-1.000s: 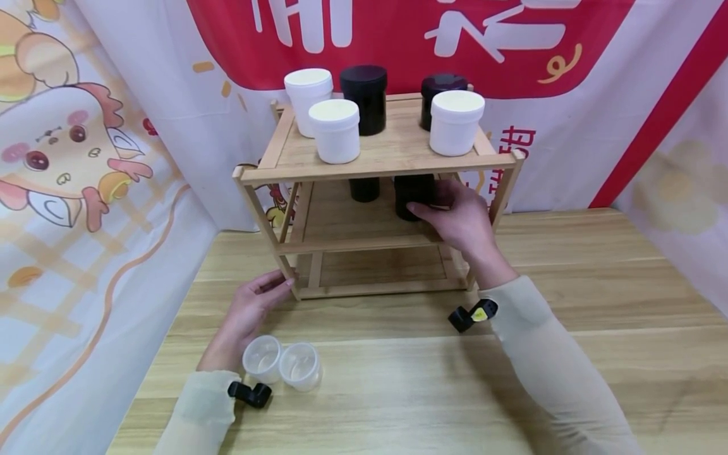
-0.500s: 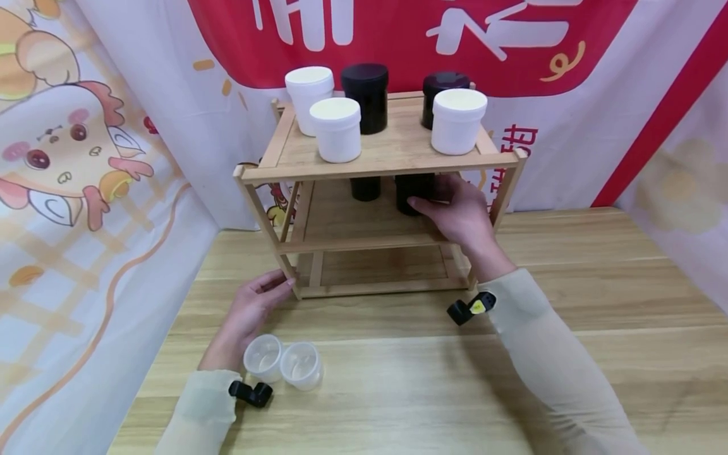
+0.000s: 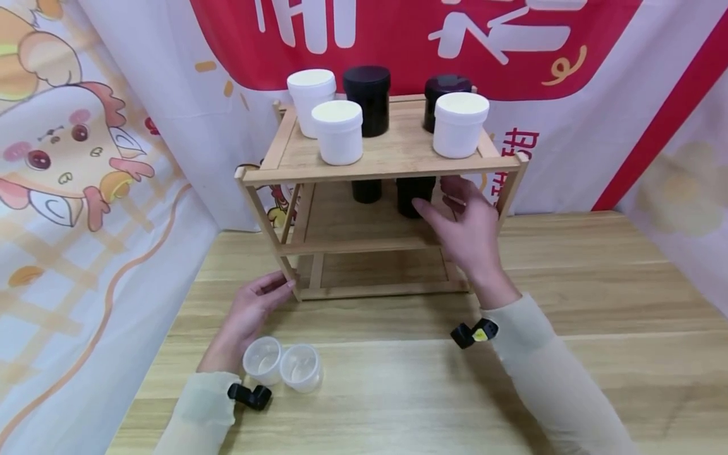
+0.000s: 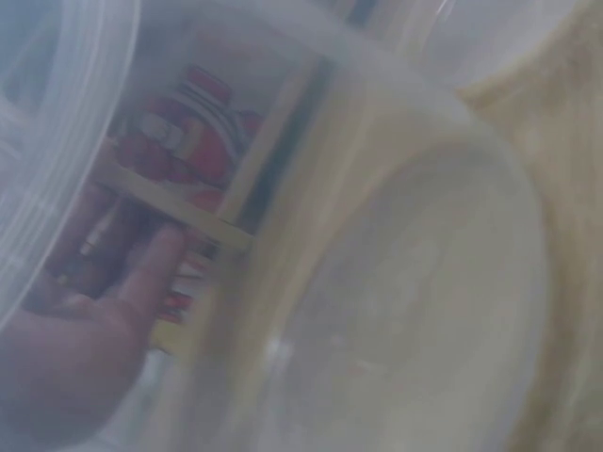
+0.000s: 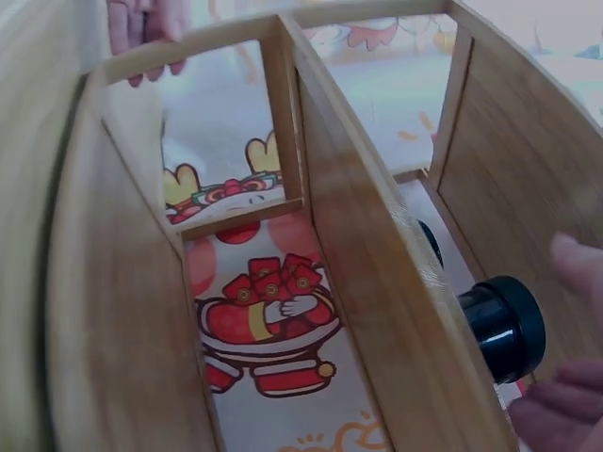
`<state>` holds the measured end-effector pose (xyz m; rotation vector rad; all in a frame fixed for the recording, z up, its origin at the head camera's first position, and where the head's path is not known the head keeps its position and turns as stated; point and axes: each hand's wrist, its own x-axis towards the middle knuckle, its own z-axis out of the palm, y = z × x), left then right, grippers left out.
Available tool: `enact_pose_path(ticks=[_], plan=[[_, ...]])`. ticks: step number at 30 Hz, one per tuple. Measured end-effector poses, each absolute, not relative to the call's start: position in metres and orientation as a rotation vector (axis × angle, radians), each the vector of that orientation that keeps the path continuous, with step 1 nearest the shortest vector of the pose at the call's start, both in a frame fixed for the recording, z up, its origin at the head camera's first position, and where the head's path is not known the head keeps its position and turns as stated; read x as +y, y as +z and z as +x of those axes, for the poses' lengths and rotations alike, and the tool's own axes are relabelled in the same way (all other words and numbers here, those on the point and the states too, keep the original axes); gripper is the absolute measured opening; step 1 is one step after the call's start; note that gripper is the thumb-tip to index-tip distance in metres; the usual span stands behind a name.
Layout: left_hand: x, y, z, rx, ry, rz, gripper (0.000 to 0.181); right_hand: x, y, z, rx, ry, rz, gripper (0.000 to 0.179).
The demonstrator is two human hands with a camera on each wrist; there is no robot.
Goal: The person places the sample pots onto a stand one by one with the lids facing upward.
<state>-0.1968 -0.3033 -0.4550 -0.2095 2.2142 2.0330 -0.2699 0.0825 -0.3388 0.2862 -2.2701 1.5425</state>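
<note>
My left hand grips the lower front left post of the three-tier wooden rack, thumb in front; its fingers show over the frame in the right wrist view. At the right end of the middle shelf, my right hand is beside a black lidded jar, fingers spread. A gap separates hand and jar in the right wrist view. Farther left on that shelf stands another black jar, its top hidden by the upper shelf.
Several white jars and black jars stand on the top shelf. Two clear plastic cups stand on the table by my left wrist; one blocks much of the left wrist view. A printed cloth hangs behind and to the left.
My right hand has let go of the black jar and drawn back slightly to the right. The jar stays on the middle shelf. My left hand keeps its place on the post.
</note>
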Motion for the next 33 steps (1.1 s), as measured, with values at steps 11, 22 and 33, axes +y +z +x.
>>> enact_pose_path(ticks=[11, 22, 33], plan=[[-0.303, -0.452, -0.196, 2.219, 2.036, -0.236, 0.065, 0.084, -0.373, -0.234, -1.772, 1.249, 0.782, 0.035], [-0.302, -0.456, -0.193, 2.207, 2.012, -0.254, 0.066, 0.083, -0.396, -0.216, -2.031, 1.361, 0.786, 0.022], [-0.302, -0.456, -0.192, 2.228, 2.004, -0.266, 0.063, 0.061, -0.42, -0.203, -2.37, 1.55, 0.916, 0.043]])
